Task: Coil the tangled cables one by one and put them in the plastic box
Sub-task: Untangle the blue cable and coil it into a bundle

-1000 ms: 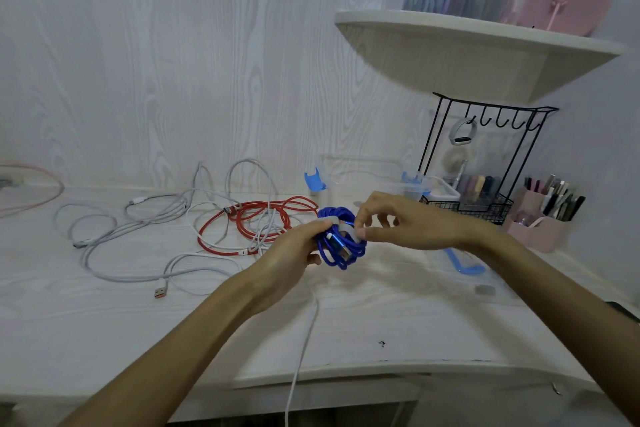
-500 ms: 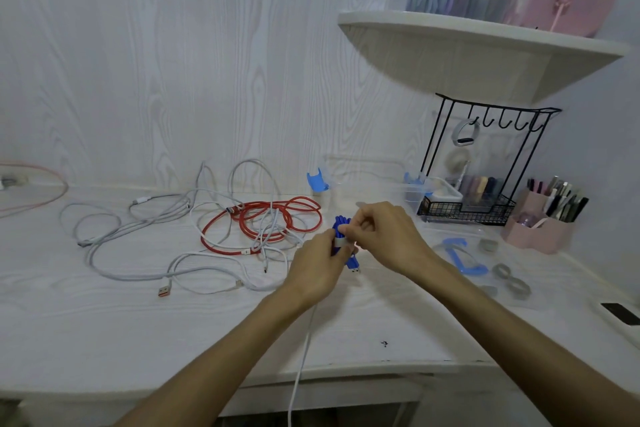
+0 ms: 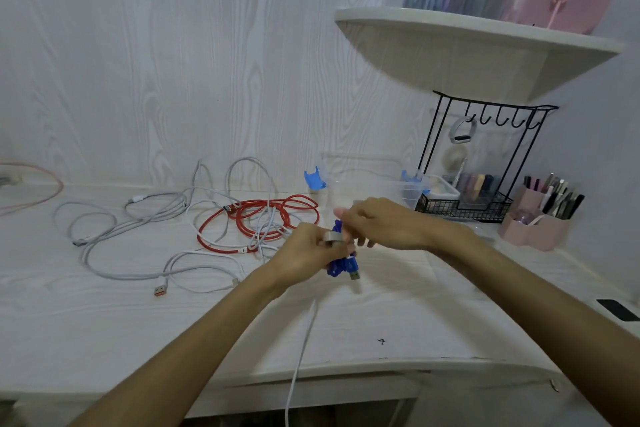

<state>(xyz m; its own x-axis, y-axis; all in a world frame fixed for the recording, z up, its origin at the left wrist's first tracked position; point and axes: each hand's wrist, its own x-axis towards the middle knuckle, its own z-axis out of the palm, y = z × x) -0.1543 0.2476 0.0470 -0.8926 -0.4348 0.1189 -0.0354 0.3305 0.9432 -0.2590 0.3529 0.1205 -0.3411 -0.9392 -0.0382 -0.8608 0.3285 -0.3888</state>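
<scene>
Moved: blue cable (image 3: 341,263) bundle lower, plug hanging below fingers | left hand (image 3: 308,250) fingers grip coil, right hand (image 3: 384,224) pinches its top | step: securing coil | next: carry to box (image 3: 377,184) beyond fingers.

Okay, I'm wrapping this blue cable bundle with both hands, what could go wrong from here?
1. The blue cable coil is held only in your left hand while the right hand works the grey band; a slip may let the loops spring open.
2. Its USB plug sticks out below and might snag.
3. The white cable hanging over the desk edge beneath your arms could get dragged off.
</scene>
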